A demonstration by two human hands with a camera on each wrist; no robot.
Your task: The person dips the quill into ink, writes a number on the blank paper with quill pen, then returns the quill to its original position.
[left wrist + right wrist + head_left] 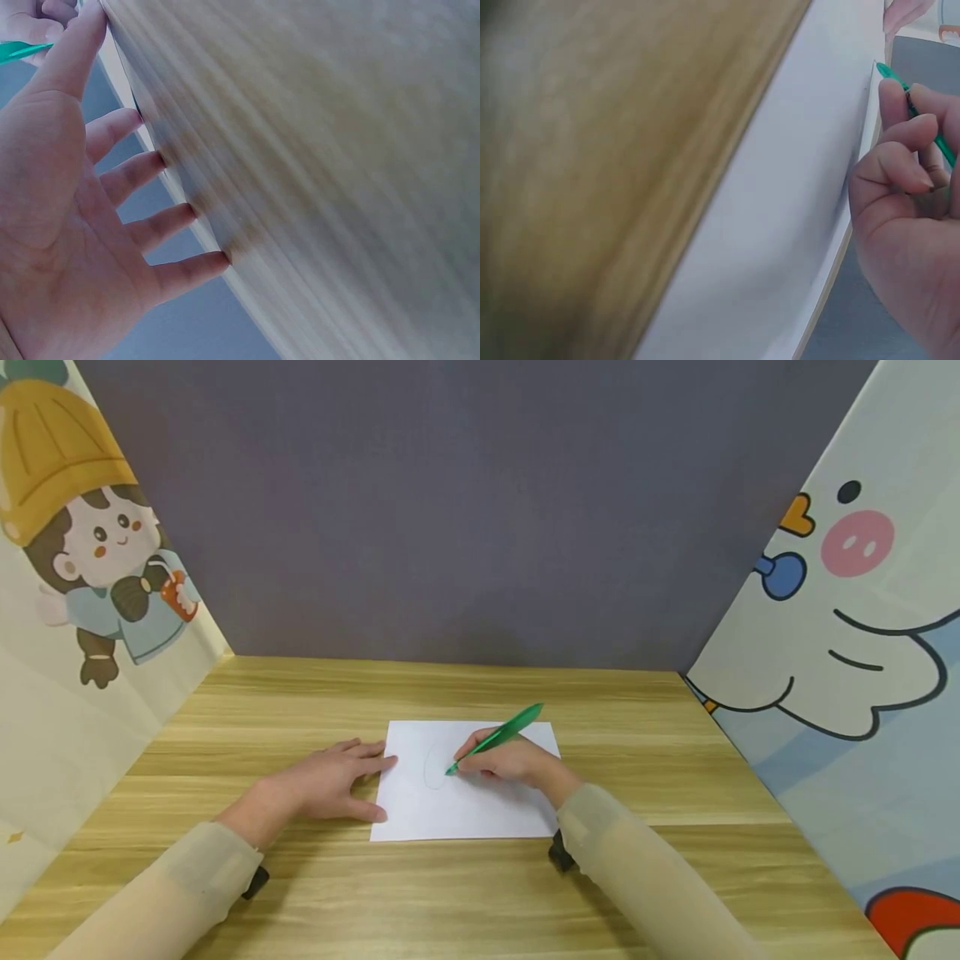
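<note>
A white sheet of paper (465, 814) lies on the wooden table, with a thin curved line drawn on its left half. My right hand (517, 760) rests over the sheet and grips a green pen (510, 728), its tip at the paper beside the lower end of that curve. In the right wrist view the thumb and fingers curl round the pen (885, 71). My left hand (330, 781) lies at the sheet's left edge, fingers spread, with the thumb and a fingertip on the paper. The left wrist view shows its fingers (131, 176) extended against the tabletop.
The wooden table (450, 902) reaches back to a plain grey panel (450, 510). Side walls with cartoon prints stand at left (45, 710) and right (847, 777). A small black device (561, 852) sits under the right cuff, another (256, 883) under the left.
</note>
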